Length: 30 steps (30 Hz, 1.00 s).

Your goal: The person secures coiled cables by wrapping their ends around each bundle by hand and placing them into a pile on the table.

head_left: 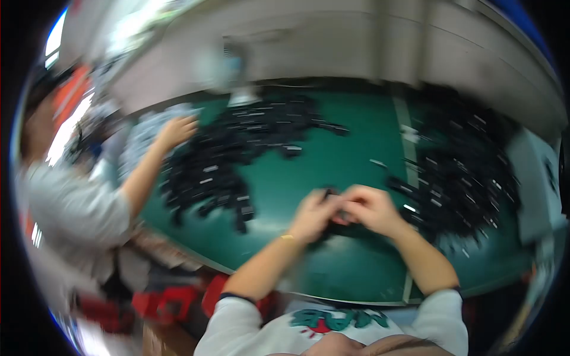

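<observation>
Over the green tabletop (332, 270), my left hand (312, 217) and my right hand (375, 210) meet, their fingers closed together. Between them is a small black piece (328, 193), partly covered by the fingers and blurred, so its kind does not show. My left fingers wrap round it, while the right thumb and fingers pinch at it. To the right lies a big pile of similar black pieces (457, 178) with small white marks. Another black pile (205, 172) spreads out to the left.
A co-worker's hand (178, 132) reaches over the left pile, near pale grey-blue material (157, 136). A white object (243, 97) stands at the back. A pale box or panel (537, 178) borders the right side. Red stools or crates (169, 304) are below the table's front edge.
</observation>
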Each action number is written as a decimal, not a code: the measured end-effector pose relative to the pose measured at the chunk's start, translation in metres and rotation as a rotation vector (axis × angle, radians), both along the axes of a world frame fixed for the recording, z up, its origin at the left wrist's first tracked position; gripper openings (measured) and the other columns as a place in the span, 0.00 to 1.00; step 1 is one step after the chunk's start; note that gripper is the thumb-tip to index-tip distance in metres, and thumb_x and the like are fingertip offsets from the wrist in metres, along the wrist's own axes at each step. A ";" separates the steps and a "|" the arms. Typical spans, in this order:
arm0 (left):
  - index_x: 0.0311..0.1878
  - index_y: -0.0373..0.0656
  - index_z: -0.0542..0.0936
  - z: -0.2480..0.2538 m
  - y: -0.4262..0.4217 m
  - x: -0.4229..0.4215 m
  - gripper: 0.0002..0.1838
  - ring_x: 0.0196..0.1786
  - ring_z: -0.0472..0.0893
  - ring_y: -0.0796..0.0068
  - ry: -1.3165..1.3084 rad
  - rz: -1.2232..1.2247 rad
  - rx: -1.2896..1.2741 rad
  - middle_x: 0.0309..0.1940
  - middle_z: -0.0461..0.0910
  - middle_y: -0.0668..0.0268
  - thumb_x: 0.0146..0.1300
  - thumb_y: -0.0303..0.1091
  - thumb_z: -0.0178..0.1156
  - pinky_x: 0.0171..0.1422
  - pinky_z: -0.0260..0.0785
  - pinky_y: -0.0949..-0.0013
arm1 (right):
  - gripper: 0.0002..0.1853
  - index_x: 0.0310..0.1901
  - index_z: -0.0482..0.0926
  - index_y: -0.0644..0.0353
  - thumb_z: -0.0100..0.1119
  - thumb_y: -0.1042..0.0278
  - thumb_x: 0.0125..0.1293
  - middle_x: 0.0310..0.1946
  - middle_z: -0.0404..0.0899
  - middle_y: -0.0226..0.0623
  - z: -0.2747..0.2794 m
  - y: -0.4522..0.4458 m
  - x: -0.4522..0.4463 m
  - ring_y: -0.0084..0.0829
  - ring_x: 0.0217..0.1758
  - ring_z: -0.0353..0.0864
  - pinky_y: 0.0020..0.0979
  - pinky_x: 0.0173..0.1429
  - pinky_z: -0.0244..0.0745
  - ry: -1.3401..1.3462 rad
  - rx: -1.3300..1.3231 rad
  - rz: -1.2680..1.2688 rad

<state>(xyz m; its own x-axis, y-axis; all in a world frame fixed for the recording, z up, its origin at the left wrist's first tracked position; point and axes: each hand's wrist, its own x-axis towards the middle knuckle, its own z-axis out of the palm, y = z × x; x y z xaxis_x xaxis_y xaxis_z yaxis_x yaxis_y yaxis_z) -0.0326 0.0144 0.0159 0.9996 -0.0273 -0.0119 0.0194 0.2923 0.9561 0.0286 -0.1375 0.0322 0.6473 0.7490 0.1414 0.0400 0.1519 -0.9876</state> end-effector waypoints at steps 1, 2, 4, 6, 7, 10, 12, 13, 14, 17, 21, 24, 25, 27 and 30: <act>0.34 0.38 0.72 -0.001 0.002 0.001 0.12 0.30 0.76 0.78 0.061 0.109 0.267 0.26 0.75 0.65 0.62 0.38 0.52 0.33 0.70 0.77 | 0.05 0.35 0.76 0.63 0.51 0.74 0.61 0.27 0.78 0.35 0.003 0.001 -0.001 0.23 0.31 0.80 0.22 0.33 0.76 -0.005 -0.084 -0.038; 0.34 0.38 0.72 -0.013 0.003 0.006 0.11 0.29 0.76 0.78 0.017 0.029 0.193 0.26 0.75 0.66 0.63 0.38 0.52 0.33 0.70 0.76 | 0.04 0.33 0.76 0.64 0.51 0.75 0.60 0.25 0.78 0.35 -0.005 0.002 0.003 0.23 0.29 0.80 0.22 0.31 0.75 -0.091 -0.043 -0.062; 0.35 0.39 0.70 -0.006 -0.009 0.004 0.09 0.27 0.75 0.80 0.016 0.147 0.147 0.25 0.73 0.68 0.63 0.35 0.52 0.28 0.70 0.77 | 0.04 0.30 0.76 0.63 0.52 0.74 0.60 0.24 0.79 0.35 0.005 -0.002 0.001 0.21 0.29 0.78 0.22 0.32 0.74 -0.081 -0.127 -0.133; 0.38 0.41 0.65 -0.014 -0.009 0.003 0.06 0.20 0.68 0.83 0.027 0.162 0.066 0.22 0.66 0.71 0.64 0.32 0.49 0.25 0.68 0.77 | 0.04 0.25 0.75 0.64 0.58 0.73 0.51 0.19 0.76 0.38 -0.010 -0.001 0.009 0.25 0.21 0.74 0.27 0.26 0.69 -0.445 -0.018 -0.373; 0.40 0.42 0.64 -0.017 -0.007 0.002 0.06 0.18 0.67 0.83 -0.014 0.098 0.033 0.22 0.66 0.70 0.65 0.32 0.48 0.25 0.67 0.77 | 0.05 0.23 0.74 0.65 0.59 0.74 0.48 0.18 0.75 0.39 -0.009 -0.001 0.009 0.27 0.20 0.74 0.28 0.26 0.68 -0.443 -0.007 -0.387; 0.41 0.43 0.62 -0.023 -0.002 0.000 0.06 0.16 0.61 0.84 -0.071 0.125 0.180 0.19 0.63 0.71 0.65 0.31 0.47 0.27 0.65 0.76 | 0.04 0.22 0.73 0.65 0.59 0.76 0.47 0.17 0.75 0.38 0.005 -0.011 0.016 0.29 0.20 0.74 0.27 0.24 0.67 -0.558 0.092 -0.461; 0.41 0.43 0.61 -0.021 0.002 -0.002 0.06 0.15 0.60 0.85 -0.115 0.086 0.207 0.17 0.62 0.72 0.65 0.32 0.47 0.29 0.66 0.76 | 0.05 0.20 0.73 0.65 0.59 0.76 0.45 0.16 0.75 0.38 0.020 -0.022 0.021 0.29 0.19 0.75 0.28 0.24 0.66 -0.470 0.113 -0.503; 0.41 0.43 0.63 -0.020 -0.002 -0.004 0.06 0.15 0.59 0.86 -0.157 0.074 0.207 0.17 0.61 0.73 0.65 0.33 0.47 0.26 0.62 0.79 | 0.05 0.19 0.72 0.65 0.59 0.76 0.45 0.16 0.75 0.38 0.023 -0.024 0.021 0.29 0.19 0.74 0.28 0.23 0.66 -0.524 0.135 -0.518; 0.40 0.43 0.65 -0.018 -0.007 -0.004 0.07 0.15 0.58 0.88 -0.193 0.060 0.203 0.17 0.61 0.75 0.66 0.35 0.47 0.23 0.58 0.82 | 0.06 0.19 0.72 0.65 0.59 0.76 0.45 0.16 0.75 0.38 0.024 -0.024 0.021 0.29 0.19 0.74 0.28 0.23 0.66 -0.574 0.152 -0.533; 0.31 0.43 0.70 0.017 -0.018 -0.010 0.11 0.19 0.72 0.74 -0.099 0.058 0.353 0.19 0.73 0.65 0.61 0.41 0.52 0.22 0.66 0.73 | 0.04 0.18 0.72 0.64 0.58 0.77 0.44 0.17 0.75 0.39 0.018 -0.012 0.017 0.32 0.19 0.75 0.30 0.23 0.67 -0.579 0.214 -0.575; 0.31 0.41 0.72 0.010 -0.008 -0.006 0.12 0.21 0.73 0.72 -0.026 -0.045 0.142 0.20 0.73 0.64 0.62 0.40 0.48 0.23 0.67 0.70 | 0.01 0.20 0.73 0.64 0.54 0.79 0.42 0.19 0.76 0.41 0.009 -0.003 0.011 0.37 0.24 0.76 0.33 0.27 0.69 -0.609 0.013 -0.349; 0.31 0.38 0.73 -0.009 0.006 -0.004 0.16 0.23 0.72 0.73 -0.103 -0.034 0.296 0.21 0.74 0.64 0.62 0.43 0.50 0.27 0.67 0.71 | 0.03 0.21 0.73 0.67 0.55 0.79 0.41 0.19 0.76 0.40 0.016 -0.007 0.007 0.35 0.25 0.77 0.32 0.27 0.70 -0.567 0.007 -0.264; 0.31 0.38 0.73 -0.014 0.011 -0.004 0.17 0.23 0.72 0.74 -0.129 -0.025 0.346 0.21 0.74 0.65 0.62 0.45 0.51 0.28 0.66 0.71 | 0.03 0.21 0.73 0.67 0.55 0.79 0.41 0.19 0.76 0.40 0.020 -0.010 0.006 0.35 0.25 0.77 0.32 0.27 0.70 -0.570 0.004 -0.266; 0.31 0.36 0.74 -0.023 0.019 -0.004 0.19 0.25 0.72 0.74 -0.181 -0.005 0.447 0.22 0.74 0.65 0.62 0.47 0.52 0.31 0.66 0.72 | 0.03 0.21 0.74 0.67 0.57 0.78 0.40 0.19 0.77 0.40 0.024 -0.014 0.007 0.32 0.25 0.78 0.30 0.27 0.71 -0.286 -0.025 -0.073; 0.26 0.36 0.73 0.012 -0.012 -0.017 0.20 0.22 0.66 0.83 -0.265 0.124 0.617 0.18 0.69 0.71 0.64 0.44 0.51 0.26 0.59 0.79 | 0.03 0.19 0.75 0.67 0.59 0.78 0.41 0.17 0.76 0.40 -0.002 0.007 0.013 0.30 0.21 0.77 0.27 0.24 0.71 -0.484 0.030 -0.116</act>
<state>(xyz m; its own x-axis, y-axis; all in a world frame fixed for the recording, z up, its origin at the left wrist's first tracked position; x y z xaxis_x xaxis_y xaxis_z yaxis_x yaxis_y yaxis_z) -0.0495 0.0023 0.0279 0.9662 0.0207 0.2568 -0.2366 -0.3232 0.9163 0.0418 -0.1308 0.0300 0.5810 0.6668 0.4668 0.5113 0.1472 -0.8467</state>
